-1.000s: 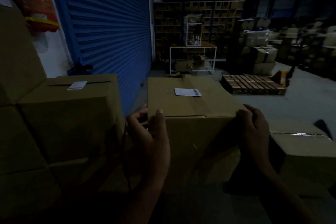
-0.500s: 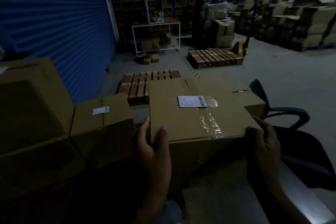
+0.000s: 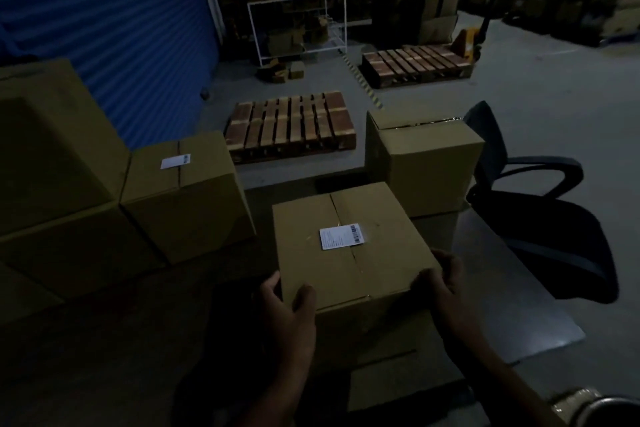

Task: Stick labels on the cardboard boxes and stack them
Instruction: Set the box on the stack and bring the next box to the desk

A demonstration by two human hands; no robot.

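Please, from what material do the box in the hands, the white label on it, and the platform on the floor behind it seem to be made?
Held box: brown cardboard, matte, with folded flaps meeting at a centre seam. Label: apparently white paper with printed text and a barcode; its finish is unclear in the dim light. Pallet: probably bare wood, reddish-brown slats with gaps between them.

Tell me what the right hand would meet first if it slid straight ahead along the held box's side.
Probably the unlabelled cardboard box standing just beyond. The right hand grips the near right corner of the labelled box; depth between the two boxes is unclear.
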